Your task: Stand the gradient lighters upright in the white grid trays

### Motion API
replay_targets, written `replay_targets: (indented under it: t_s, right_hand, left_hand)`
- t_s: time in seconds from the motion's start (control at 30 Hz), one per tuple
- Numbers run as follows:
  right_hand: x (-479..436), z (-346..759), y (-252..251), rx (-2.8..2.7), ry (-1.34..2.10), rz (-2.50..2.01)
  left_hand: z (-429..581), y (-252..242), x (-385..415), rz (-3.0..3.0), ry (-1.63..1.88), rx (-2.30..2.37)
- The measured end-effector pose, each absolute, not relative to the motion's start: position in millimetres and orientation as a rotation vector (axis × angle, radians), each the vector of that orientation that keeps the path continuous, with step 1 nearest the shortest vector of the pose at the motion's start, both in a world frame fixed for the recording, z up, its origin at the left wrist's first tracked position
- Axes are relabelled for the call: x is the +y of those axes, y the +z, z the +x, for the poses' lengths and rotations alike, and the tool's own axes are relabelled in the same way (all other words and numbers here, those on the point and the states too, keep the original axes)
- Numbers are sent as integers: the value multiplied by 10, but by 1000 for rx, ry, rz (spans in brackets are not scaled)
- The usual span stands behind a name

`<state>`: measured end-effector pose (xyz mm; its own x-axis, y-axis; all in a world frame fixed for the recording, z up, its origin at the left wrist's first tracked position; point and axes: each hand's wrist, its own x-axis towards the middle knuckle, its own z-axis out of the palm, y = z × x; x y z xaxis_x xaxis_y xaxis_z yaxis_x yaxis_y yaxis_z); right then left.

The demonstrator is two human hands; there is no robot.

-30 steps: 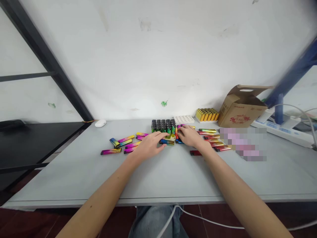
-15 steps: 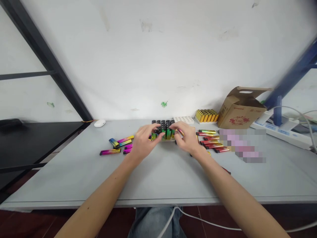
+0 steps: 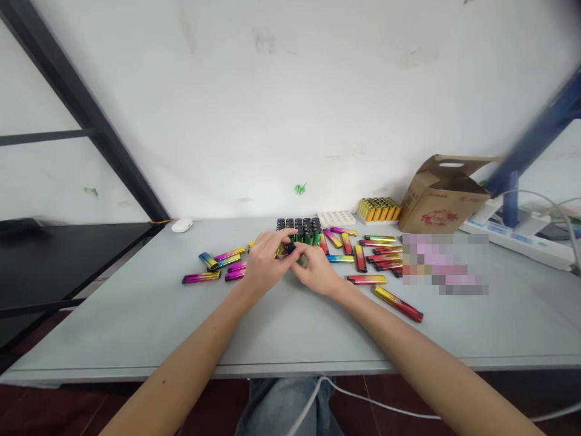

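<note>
In front of the lighter block, my left hand (image 3: 269, 257) grips a lighter (image 3: 289, 247) between thumb and fingers, its black top pointing up. My right hand (image 3: 315, 268) meets it there, with curled fingertips closed on the same lighter's lower part, which they mostly hide. Just behind both hands stand green lighters (image 3: 310, 236) with black tops, packed upright in rows. Loose magenta and yellow lighters (image 3: 202, 277) lie left of my left hand. Right of my right hand, red and yellow lighters (image 3: 367, 280) are scattered flat.
A white tray with holes (image 3: 336, 218) lies by the wall. Beside it, yellow lighters (image 3: 380, 211) stand in rows. An open cardboard box (image 3: 438, 206), a power strip (image 3: 521, 239) and a white rounded case (image 3: 182, 226) are along the back. One lighter (image 3: 398, 304) lies nearer the front.
My right hand has moved left and down from the upright lighters to meet my left hand at the held lighter. More loose lighters on the right have come into view.
</note>
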<state>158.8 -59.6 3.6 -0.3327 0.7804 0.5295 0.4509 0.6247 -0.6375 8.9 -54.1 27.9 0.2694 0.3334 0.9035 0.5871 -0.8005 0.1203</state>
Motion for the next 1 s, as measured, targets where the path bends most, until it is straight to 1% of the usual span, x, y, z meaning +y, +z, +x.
replay_targets:
  t_s: [0.13, 0.3, 0.37, 0.5, 0.57, 0.63, 0.7, 0.8, 0.9, 1.0]
  right_hand:
    - [-594, 1575, 89, -1829, 632, -949]
    - [-613, 1599, 140, -1749, 629, -983]
    - [-616, 1620, 127, -1859, 546, -996]
    - [-608, 1670, 75, -2200, 225, -957]
    - [-604, 1688, 58, -2279, 162, -967]
    - [-605, 1692, 54, -2274, 214, -971]
    - [-606, 1677, 61, -2174, 339, -956]
    - [-589, 1635, 80, -1803, 643, -951]
    - [-546, 1613, 95, -1443, 900, -930]
    - [-510, 1623, 93, -1325, 937, -939]
  left_hand:
    - [74, 292, -530, -2358, -1578, -916]
    - [31, 318, -542, -2363, -1631, -1004]
    - [17, 332, -546, -2356, -1666, -1036]
    - [8, 344, -532, -2330, -1713, -1141]
    - [7, 331, -510, -2324, -1692, -1214]
    - [2, 304, -477, -2318, -1628, -1323]
    - [-8, 267, -440, -2309, -1525, -1456]
    - [-23, 216, -395, -2302, -1381, -1618]
    - [-15, 191, -389, -2338, -1320, -1665]
    - [24, 173, -419, -2394, -1259, -1633]
